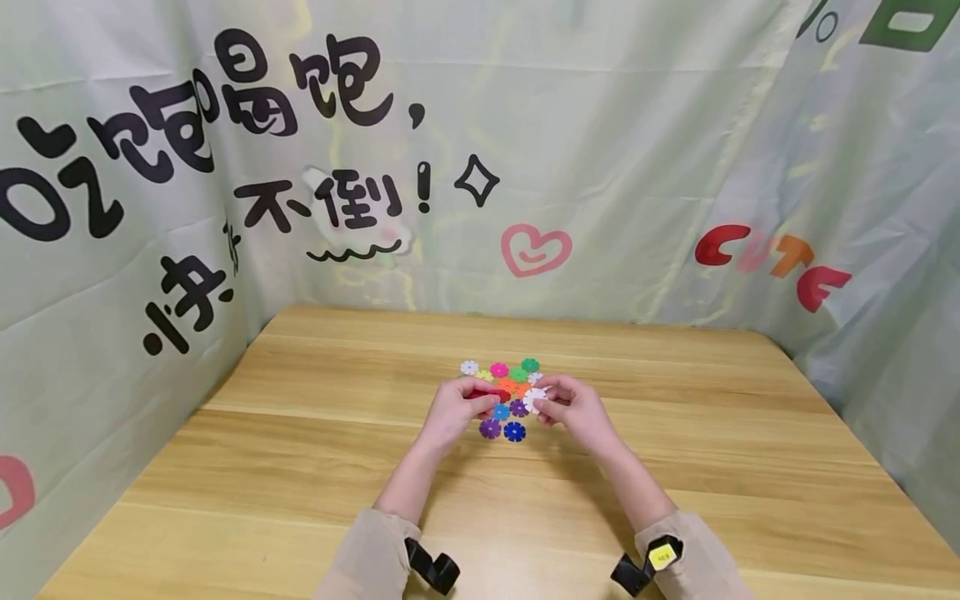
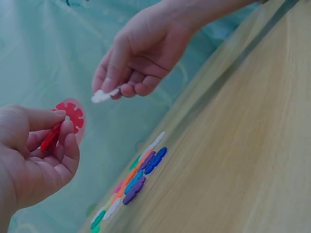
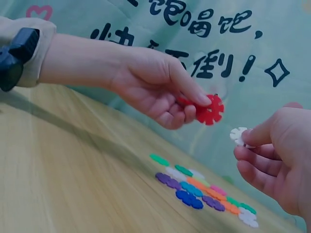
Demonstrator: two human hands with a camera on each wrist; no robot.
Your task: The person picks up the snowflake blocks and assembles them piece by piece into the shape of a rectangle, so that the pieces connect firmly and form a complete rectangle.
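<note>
Between thumb and fingers, my left hand point(image 1: 448, 410) pinches red notched snowflake discs point(image 2: 74, 116). In the left wrist view, one red disc shows its face while another red piece stands at an angle to it; they look joined. My right hand point(image 1: 581, 410) pinches a white notched disc point(image 3: 238, 136) by its edge. Both hands are raised above the table, facing each other, with a small gap between the red and white discs. Loose discs lie flat below them, among them a purple one point(image 1: 490, 428) and a dark blue one point(image 1: 514, 431); the hands partly cover the group.
The wooden table point(image 1: 300, 467) stretches out around the loose discs. Behind it and at both sides hangs a pale printed cloth point(image 1: 615, 167). Farther back in the disc group lie a pink disc point(image 1: 499, 369) and a green disc point(image 1: 530, 365).
</note>
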